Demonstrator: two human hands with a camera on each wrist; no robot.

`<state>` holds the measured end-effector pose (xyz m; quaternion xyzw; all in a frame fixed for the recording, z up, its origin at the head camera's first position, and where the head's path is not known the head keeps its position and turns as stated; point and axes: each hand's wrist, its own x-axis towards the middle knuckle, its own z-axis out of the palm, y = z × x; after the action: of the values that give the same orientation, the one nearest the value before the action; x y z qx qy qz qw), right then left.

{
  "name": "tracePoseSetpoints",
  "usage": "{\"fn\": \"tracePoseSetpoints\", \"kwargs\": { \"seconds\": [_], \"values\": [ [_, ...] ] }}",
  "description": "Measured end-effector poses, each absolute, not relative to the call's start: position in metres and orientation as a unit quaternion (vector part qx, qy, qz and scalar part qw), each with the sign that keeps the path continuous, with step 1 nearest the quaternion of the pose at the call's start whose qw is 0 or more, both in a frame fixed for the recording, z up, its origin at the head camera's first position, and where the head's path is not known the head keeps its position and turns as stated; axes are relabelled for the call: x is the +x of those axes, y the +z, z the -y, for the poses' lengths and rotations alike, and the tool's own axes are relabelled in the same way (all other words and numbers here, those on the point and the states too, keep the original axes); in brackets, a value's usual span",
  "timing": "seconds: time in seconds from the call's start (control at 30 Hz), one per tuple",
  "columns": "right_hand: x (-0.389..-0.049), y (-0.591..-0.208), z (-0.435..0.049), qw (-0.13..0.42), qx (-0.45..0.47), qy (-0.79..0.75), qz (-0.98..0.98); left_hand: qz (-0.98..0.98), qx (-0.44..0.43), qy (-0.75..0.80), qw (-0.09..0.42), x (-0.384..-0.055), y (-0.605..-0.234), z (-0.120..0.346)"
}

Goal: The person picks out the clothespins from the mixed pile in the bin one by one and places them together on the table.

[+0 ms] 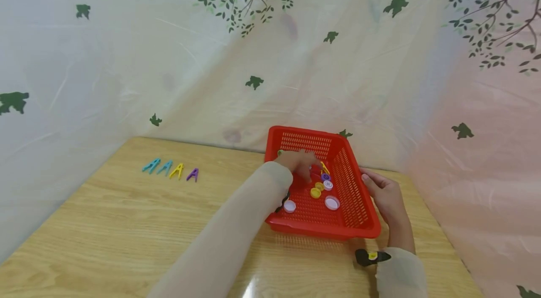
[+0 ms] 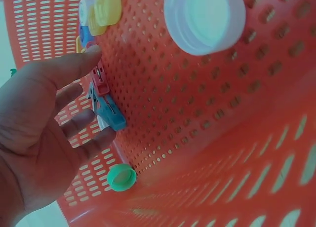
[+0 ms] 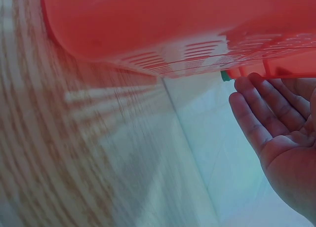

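My left hand reaches down into a red plastic basket, its fingers spread and loosely bent. In the left wrist view, a red clothespin and a blue clothespin lie on the basket floor right at its fingertips. A yellow clothespin leans farther right inside. My right hand holds the basket's right side, thumb at the rim and the other fingers along the outer wall.
Bottle caps lie in the basket, among them yellow, white and green ones. Two blue clothespins, a yellow one and a purple one stand in a row on the wooden table. A leaf-patterned curtain hangs behind.
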<state>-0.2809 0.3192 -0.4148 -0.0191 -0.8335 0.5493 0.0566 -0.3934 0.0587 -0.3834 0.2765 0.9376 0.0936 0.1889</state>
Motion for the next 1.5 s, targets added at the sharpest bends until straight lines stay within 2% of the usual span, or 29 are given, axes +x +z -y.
{"fn": "tracePoseSetpoints", "kwargs": {
  "seconds": [0.27, 0.47, 0.7, 0.97, 1.13, 1.33, 1.5],
  "values": [
    [-0.2804, -0.4145, -0.3187, 0.058, -0.021, 0.544, 0.837, -0.937, 0.234, 0.093, 0.240, -0.3918, -0.3796, -0.0632],
    [-0.2787, -0.4141, -0.3176, 0.053, -0.025, 0.547, 0.835, -0.937, 0.223, 0.098, 0.248, -0.3936, -0.3830, -0.0658],
    [-0.2786, -0.4136, -0.3185, 0.053, -0.025, 0.548, 0.834, -0.918, 0.196, 0.185, 0.291, -0.3951, -0.3857, -0.0648],
    [-0.2792, -0.4131, -0.3182, 0.049, -0.024, 0.558, 0.828, -0.907, 0.203, 0.248, 0.272, -0.3926, -0.3865, -0.0607],
    [-0.2793, -0.4130, -0.3186, 0.051, -0.023, 0.554, 0.830, -0.917, 0.234, 0.189, 0.263, -0.3945, -0.3864, -0.0634],
    [-0.2801, -0.4141, -0.3191, 0.054, -0.022, 0.554, 0.831, -0.923, 0.207, 0.133, 0.294, -0.3953, -0.3837, -0.0655],
    [-0.2808, -0.4149, -0.3195, 0.054, -0.019, 0.552, 0.832, -0.926, 0.214, 0.121, 0.286, -0.3925, -0.3819, -0.0660]
  ]
}}
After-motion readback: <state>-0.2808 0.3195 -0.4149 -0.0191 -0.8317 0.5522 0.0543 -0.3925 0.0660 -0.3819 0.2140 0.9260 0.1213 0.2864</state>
